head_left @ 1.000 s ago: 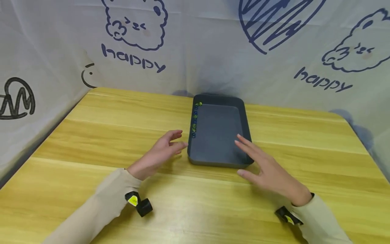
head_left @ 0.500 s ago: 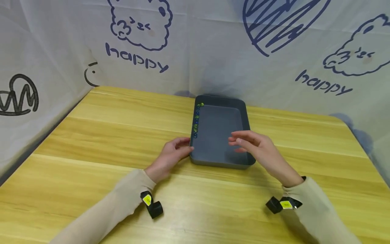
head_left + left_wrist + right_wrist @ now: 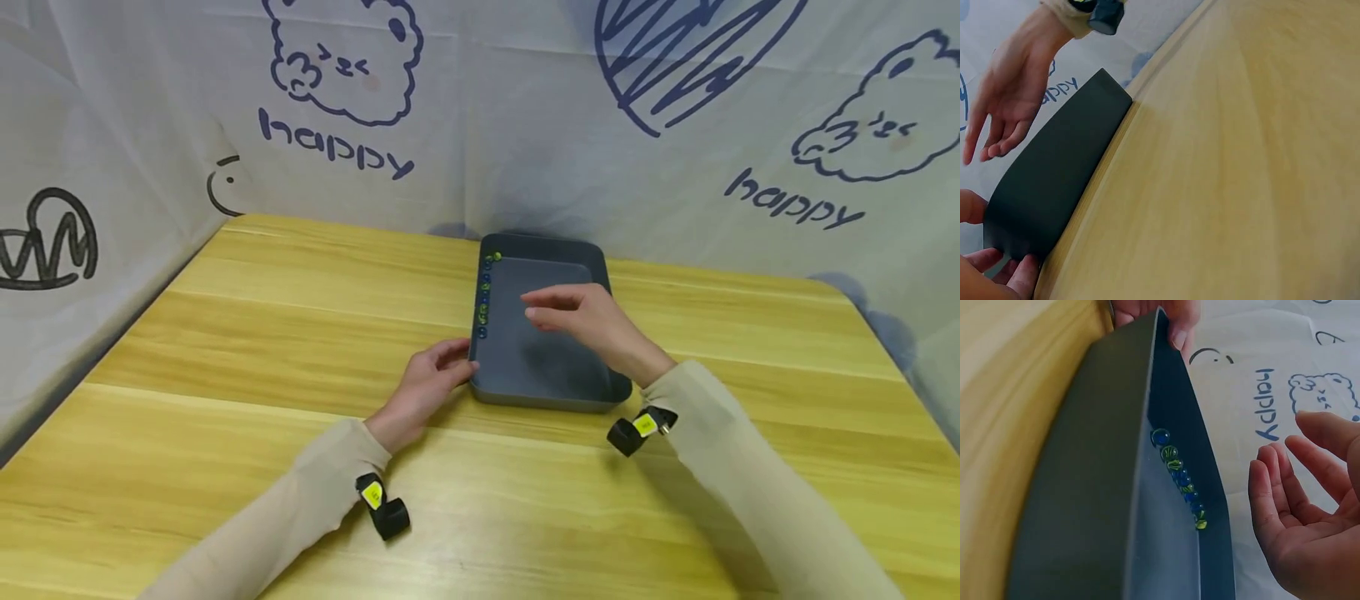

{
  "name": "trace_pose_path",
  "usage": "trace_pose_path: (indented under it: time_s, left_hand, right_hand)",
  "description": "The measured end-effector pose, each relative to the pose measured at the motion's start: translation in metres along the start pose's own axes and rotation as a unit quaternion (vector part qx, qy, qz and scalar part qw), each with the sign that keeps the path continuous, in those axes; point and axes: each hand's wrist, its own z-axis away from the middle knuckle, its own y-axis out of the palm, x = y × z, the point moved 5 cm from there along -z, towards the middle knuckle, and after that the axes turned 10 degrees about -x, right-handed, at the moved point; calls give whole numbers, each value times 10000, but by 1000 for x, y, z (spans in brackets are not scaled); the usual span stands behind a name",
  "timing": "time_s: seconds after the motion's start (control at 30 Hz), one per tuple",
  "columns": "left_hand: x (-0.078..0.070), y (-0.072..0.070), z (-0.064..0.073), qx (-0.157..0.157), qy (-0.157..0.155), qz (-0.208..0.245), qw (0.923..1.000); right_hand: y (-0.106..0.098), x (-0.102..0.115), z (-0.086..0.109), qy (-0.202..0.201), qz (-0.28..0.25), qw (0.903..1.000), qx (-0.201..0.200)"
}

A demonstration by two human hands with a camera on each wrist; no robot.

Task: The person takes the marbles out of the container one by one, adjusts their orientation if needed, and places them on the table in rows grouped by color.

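Observation:
A dark grey rectangular tray (image 3: 517, 367) lies on the wooden table. Along its left wall runs a row of several blue and green glass marbles (image 3: 485, 292), seen closer as marbles (image 3: 1180, 476) in the right wrist view. My left hand (image 3: 420, 385) holds the tray's near left side, thumb over the rim and fingers against the outer wall; the left wrist view shows its fingers (image 3: 1022, 278) low on that wall. My right hand (image 3: 596, 327) hovers above the tray with bent fingers and the thumb apart, nothing between them, its fingertips pointing toward the marbles.
Around the tray stretches the wooden table (image 3: 300, 275). Behind it hangs a white cloth (image 3: 510, 150) with blue drawings and the word happy, close to the tray's far end. Each sleeve carries a small black wrist camera (image 3: 392, 518).
My left hand has moved right and taken hold of the tray's left side. My right hand has swung inward over the tray, its fingers drawing closer together. The marbles stay in their row.

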Motion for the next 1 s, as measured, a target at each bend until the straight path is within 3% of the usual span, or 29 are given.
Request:
trace_pose_path:
  time_s: [0.33,0.6,1.0]
  left_hand:
    - [-1,0,1,-35,-8,-84,10000]
    - [1,3,0,-64,202,-202,9996]
    - [1,2,1,-147,317,-245,9991]
  right_hand:
    - [10,4,-25,195,118,9997,-131]
    - [22,-8,-42,282,530,9980,-208]
    - [28,-1,-57,667,239,9975,-30]
